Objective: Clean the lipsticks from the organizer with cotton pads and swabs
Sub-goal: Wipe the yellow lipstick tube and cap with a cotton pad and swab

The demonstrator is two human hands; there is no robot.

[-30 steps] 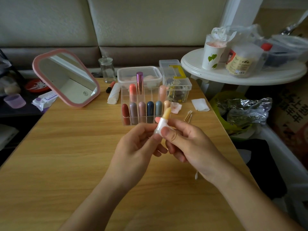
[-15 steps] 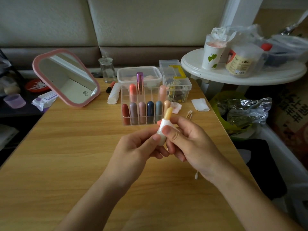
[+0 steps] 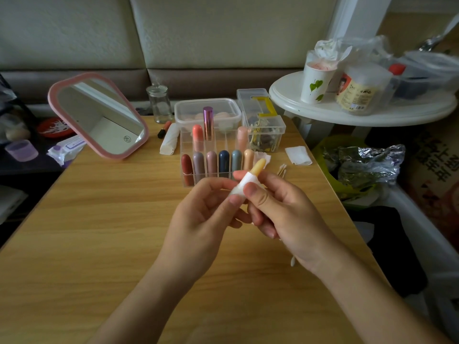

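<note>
A yellow lipstick (image 3: pixel 258 165) is tilted up to the right above the table's middle, its lower part wrapped in a white cotton pad (image 3: pixel 243 182). My right hand (image 3: pixel 285 214) pinches the pad around the lipstick with thumb and fingers. My left hand (image 3: pixel 198 219) grips the lipstick's lower end, which is hidden by the fingers. Just behind stands the clear organizer (image 3: pixel 186 142) with several capped lipsticks, among them a blue one (image 3: pixel 223 161). Cotton swabs (image 3: pixel 282 169) and a folded pad (image 3: pixel 298 156) lie to its right. A swab tip (image 3: pixel 292 262) shows beneath my right wrist.
A pink-framed mirror (image 3: pixel 99 115) leans at the back left. A glass jar (image 3: pixel 159 103), a lidded tub (image 3: pixel 207 109) and a clear box (image 3: pixel 263 125) stand behind the organizer. At the right stand a white round table (image 3: pixel 360 115) and a green bin (image 3: pixel 330 175).
My hands stayed in place while the lipstick tip shifted slightly right and the right thumb slid a little on the pad.
</note>
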